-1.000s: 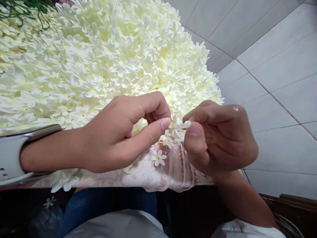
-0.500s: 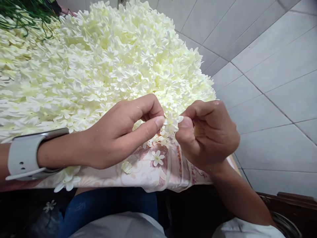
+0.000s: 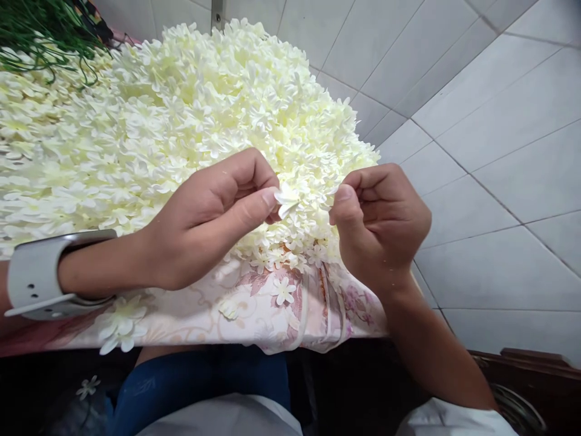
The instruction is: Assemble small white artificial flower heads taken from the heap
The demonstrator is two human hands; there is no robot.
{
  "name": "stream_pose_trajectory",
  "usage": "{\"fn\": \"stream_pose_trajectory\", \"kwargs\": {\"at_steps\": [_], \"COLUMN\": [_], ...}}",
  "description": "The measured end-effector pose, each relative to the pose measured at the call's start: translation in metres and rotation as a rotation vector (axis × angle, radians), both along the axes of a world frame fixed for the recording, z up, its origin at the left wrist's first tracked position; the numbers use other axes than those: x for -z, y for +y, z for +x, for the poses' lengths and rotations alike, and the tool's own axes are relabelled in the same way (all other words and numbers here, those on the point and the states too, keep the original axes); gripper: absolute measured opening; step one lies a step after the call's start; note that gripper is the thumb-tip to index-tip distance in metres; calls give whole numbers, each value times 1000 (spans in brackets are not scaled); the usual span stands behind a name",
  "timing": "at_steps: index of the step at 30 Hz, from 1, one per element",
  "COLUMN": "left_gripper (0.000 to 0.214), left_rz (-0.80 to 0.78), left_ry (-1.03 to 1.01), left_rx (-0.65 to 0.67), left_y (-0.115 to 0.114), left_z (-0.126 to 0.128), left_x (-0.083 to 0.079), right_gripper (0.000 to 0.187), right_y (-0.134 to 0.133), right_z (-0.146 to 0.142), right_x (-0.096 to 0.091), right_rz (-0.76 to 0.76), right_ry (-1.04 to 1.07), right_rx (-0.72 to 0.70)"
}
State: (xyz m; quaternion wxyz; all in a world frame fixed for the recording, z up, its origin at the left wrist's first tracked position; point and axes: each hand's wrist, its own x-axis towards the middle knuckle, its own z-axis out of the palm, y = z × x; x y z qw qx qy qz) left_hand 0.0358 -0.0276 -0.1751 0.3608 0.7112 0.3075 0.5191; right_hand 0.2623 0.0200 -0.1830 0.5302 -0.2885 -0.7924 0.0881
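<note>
Between the thumb and forefinger of my left hand is a white artificial flower, its petals sticking out to the right. My right hand is level with it, a short gap to the right. Its thumb and forefinger are pinched together, and whatever lies between them is hidden. Behind and below both hands spreads a large heap of white-yellow artificial flowers. One loose flower lies flat on the floral cloth below the hands.
Green thin stems lie on the heap at the far left. More loose blossoms hang at the cloth's front edge. Grey tiles border the right side. A fallen flower shows low on the left.
Half a second ago both hands met at the flower. Now my right hand has come away from it, and the flower stays in my left hand, slightly farther left and up.
</note>
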Motion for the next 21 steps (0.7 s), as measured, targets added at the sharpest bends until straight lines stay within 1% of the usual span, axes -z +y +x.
{"fn": "stream_pose_trajectory", "kwargs": {"at_steps": [3, 5, 9, 11, 14, 18, 20, 21], "left_gripper": [14, 15, 17, 16, 15, 15, 14, 13], "left_rz": [-6, -15, 24, 21, 30, 48, 42, 38], "left_ry": [28, 58, 132, 162, 166, 128, 109, 102], "left_rx": [-15, -58, -127, -135, -106, -71, -58, -53], "left_y": [2, 2, 2, 2, 1, 0, 0, -1], "left_z": [1, 2, 1, 2, 3, 3, 3, 4], "left_x": [2, 3, 4, 4, 3, 2, 2, 3], "right_gripper": [12, 11, 10, 9, 8, 6, 6, 7], "right_y": [-8, -11, -14, -15, -17, -20, -18, -16], "right_z": [-3, -5, -6, -6, -6, -7, -6, -6], "right_x": [-2, -3, -5, -4, -3, -3, -3, -2], "right_rz": [-22, -56, -188, -245, -292, -338, -290, -245], "right_ry": [32, 49, 100, 130, 157, 181, 172, 157], "right_rx": [-52, -115, -235, -273, -317, -353, -321, -272]}}
